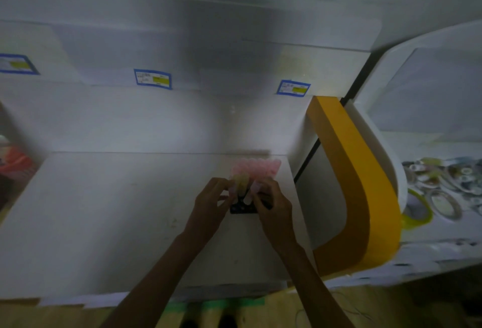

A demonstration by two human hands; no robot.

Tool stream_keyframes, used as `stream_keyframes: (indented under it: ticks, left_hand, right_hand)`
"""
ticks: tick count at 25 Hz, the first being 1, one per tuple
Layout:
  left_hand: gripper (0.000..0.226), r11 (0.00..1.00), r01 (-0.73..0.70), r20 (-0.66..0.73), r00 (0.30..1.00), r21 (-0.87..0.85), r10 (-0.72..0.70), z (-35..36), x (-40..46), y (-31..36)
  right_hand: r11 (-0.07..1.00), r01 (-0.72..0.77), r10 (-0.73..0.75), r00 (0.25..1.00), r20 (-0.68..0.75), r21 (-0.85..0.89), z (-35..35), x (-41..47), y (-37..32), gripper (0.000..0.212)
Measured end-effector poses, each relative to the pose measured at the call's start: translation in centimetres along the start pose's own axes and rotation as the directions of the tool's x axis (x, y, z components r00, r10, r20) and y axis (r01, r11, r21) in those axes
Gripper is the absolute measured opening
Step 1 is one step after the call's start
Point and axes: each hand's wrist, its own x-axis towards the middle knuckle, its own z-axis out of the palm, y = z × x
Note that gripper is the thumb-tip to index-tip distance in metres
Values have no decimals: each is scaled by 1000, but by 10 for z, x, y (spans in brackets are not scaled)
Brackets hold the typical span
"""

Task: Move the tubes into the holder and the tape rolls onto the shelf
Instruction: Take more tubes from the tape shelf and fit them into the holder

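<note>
A small black holder point(241, 209) with round holes sits on the white shelf surface point(117, 210), right of centre. A pale yellow tube point(241, 183) and a whitish tube point(255, 187) stand above it, blurred. My left hand point(212, 197) pinches the yellow tube from the left. The whitish tube is pinched by my right hand point(272, 203) at the holder's right side. Behind them lies a pink tray-like rack point(257, 170). Several tape rolls point(443, 187) lie on the patterned surface at far right.
White shelves with blue price labels point(152, 79) rise behind. A yellow and white curved panel point(357, 171) stands to the right of the shelf. Reddish goods point(14, 163) sit at the far left. The floor with green tape point(221, 304) is below.
</note>
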Motion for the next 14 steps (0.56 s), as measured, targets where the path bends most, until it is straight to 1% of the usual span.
stream_keyframes:
  ticks: [2, 4, 8, 11, 14]
  left_hand:
    - [8, 999, -2, 54, 999, 34, 0, 0, 2, -3]
    - [3, 998, 7, 98, 995, 62, -13, 2, 2, -5]
    - [8, 992, 77, 110, 990, 104, -88, 3, 1, -5]
    - [10, 973, 106, 121, 984, 204, -132, -1, 1, -4]
    - [17, 949, 90, 136, 981, 303, -136, -5, 1, 2]
  right_hand:
    - [1000, -15, 15, 1000, 21, 1, 2, 1, 5, 20]
    - [999, -32, 32, 999, 38, -2, 3, 1, 11, 23]
    - [998, 33, -32, 999, 29, -61, 5, 1, 19, 30]
    - [995, 61, -59, 998, 25, -79, 6, 3, 22, 30]
    - [996, 58, -56, 998, 39, -66, 9, 4, 21, 26]
